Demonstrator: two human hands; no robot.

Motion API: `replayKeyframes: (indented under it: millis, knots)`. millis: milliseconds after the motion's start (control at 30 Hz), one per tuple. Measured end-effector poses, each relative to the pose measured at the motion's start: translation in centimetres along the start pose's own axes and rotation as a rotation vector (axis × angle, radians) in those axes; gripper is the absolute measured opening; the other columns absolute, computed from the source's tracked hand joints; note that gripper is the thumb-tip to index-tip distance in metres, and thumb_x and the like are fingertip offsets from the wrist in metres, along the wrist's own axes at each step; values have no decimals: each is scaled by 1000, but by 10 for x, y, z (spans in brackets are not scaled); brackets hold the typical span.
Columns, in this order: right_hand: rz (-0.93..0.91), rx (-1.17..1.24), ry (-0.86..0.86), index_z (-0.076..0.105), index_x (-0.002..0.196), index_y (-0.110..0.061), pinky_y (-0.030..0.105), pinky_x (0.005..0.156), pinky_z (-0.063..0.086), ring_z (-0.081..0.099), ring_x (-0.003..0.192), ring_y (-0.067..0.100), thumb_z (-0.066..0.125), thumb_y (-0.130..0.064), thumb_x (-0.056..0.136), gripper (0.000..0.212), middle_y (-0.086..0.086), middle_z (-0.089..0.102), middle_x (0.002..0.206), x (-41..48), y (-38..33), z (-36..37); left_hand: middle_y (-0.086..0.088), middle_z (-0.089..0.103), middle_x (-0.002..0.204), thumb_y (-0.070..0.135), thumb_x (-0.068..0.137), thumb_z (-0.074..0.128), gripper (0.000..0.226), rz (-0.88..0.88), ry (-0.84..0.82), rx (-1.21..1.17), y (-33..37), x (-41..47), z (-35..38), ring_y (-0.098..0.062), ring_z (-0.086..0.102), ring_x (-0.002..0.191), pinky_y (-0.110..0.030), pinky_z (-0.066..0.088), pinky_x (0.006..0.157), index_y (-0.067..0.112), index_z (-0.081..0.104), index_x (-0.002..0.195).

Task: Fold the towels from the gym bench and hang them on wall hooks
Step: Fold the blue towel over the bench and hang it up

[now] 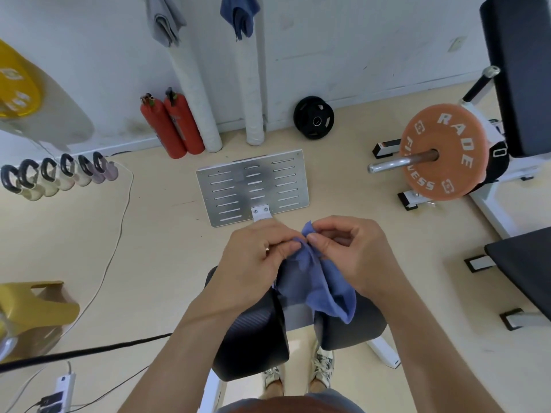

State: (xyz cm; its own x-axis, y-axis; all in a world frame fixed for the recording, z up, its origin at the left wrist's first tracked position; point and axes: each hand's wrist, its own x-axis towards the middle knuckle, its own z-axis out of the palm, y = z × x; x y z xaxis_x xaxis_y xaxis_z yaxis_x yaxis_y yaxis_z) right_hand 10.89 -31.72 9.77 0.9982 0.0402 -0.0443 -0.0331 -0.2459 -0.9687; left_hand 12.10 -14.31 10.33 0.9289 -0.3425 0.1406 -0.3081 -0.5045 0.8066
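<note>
- We see the left hand (256,263) with its fingers curled in, thumb and forefinger pinching the top edge of a blue towel (317,283)
- The right hand (353,254) sits just beside it, nearly touching, fingers bent, with thumb and forefinger pinching the same edge; a small corner of cloth sticks up between the two hands
- The blue towel hangs crumpled from both pinches, held in the air over the black padded bench (250,338); we cannot tell whether its lower end touches the padding
- On the white wall ahead hang two folded towels: a gray towel (164,22) to the left and a darker blue towel (240,16) to the right, their tops cut off by the upper edge of the view
- On the floor just beyond the hands lies a slotted metal plate (253,186); two red fire extinguishers (174,126) and a black weight plate (313,117) lean at the wall
- An orange weight plate (444,153) sits on a bar to the right, and a row of kettlebells (59,174) lines the floor to the left
- Below the bench we see a pair of light shoes (322,366)
</note>
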Motion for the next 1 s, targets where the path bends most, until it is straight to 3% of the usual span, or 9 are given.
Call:
replayKeyframes:
  millis: [167,267,400,467,567,667,800,900,1000]
  knots:
    - [-71,-22,-25,69,83,-27,14,71,53,68,72,0,69,1,83,29,-19,71,71,2,-11,-2,15,69,78,9,80,71,16,-59,100,-94,12,7,-9,-2,62,78,-13,46,73,24,76,82]
    - [-139,-47,-26,70,88,-21,16,72,54,69,75,4,67,-8,82,14,-12,70,77,1,-16,-2,14,70,79,7,75,76,23,-129,122,-179,19,9,-11,-3,63,73,-15,49,70,30,73,74]
    - [-148,-33,-35,69,85,-29,18,72,54,69,75,7,64,-15,79,16,-10,71,76,2,-24,-3,11,72,74,4,74,76,25,-206,143,-304,22,11,-13,-4,67,71,-16,52,69,29,72,74]
    - [-169,-46,-61,69,84,-31,19,72,55,69,76,8,63,-13,81,19,-8,72,79,3,-29,-3,10,72,73,2,74,76,28,-223,143,-349,23,13,-14,-5,67,71,-17,52,70,30,72,77]
    - [-207,-92,-86,72,83,-21,24,73,57,68,75,8,62,-9,82,15,-4,71,80,6,-32,-5,7,69,73,1,76,74,38,-211,87,-412,20,14,-18,-8,65,72,-20,52,73,36,73,91]
    - [-231,-127,-109,71,85,-23,25,74,57,69,76,8,63,-10,82,15,-6,71,78,8,-34,-7,1,72,84,7,77,73,33,-147,35,-386,20,16,-22,-13,68,82,-26,55,78,35,75,93]
    - [-232,-169,-114,71,84,-21,26,71,58,69,73,9,66,-11,81,12,-6,70,74,10,-34,-6,12,69,75,2,73,76,34,-137,55,-250,20,20,-26,-5,63,73,-21,51,70,35,69,71]
    - [-137,-155,-139,69,78,-24,25,70,57,68,71,10,69,-5,82,19,-6,69,74,14,-32,-3,13,63,84,7,71,76,32,-55,36,-95,16,22,-26,-4,56,74,-14,41,64,37,64,68]
    - [-20,-301,-161,64,73,-33,19,70,53,64,71,7,69,-5,79,29,-10,68,72,25,-16,-7,15,65,86,7,76,70,29,-75,67,-126,10,21,-27,-4,53,68,-11,37,60,34,62,71]
